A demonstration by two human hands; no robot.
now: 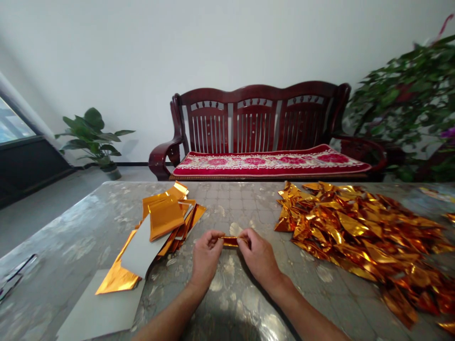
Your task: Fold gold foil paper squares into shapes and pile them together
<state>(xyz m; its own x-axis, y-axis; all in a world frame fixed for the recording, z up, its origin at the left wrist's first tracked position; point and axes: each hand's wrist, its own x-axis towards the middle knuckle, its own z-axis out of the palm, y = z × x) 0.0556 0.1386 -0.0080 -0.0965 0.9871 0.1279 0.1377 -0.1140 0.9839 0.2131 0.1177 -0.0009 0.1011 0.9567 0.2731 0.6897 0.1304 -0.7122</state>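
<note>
My left hand [206, 255] and my right hand [259, 255] meet at the middle of the table, fingers pinched on the two ends of a small folded strip of gold foil paper [230, 241]. The strip lies low over the patterned table top [231, 303]. To the left of my hands lies a loose stack of flat gold foil sheets [164, 218], some turned to show a white back. On the right spreads a large heap of folded gold foil pieces [366, 237].
A dark red wooden bench [263, 123] with a red flowered cushion stands behind the table against a white wall. A potted plant [94, 139] sits on the floor at back left, and leafy plants [408, 104] at the right. A window edge shows far left.
</note>
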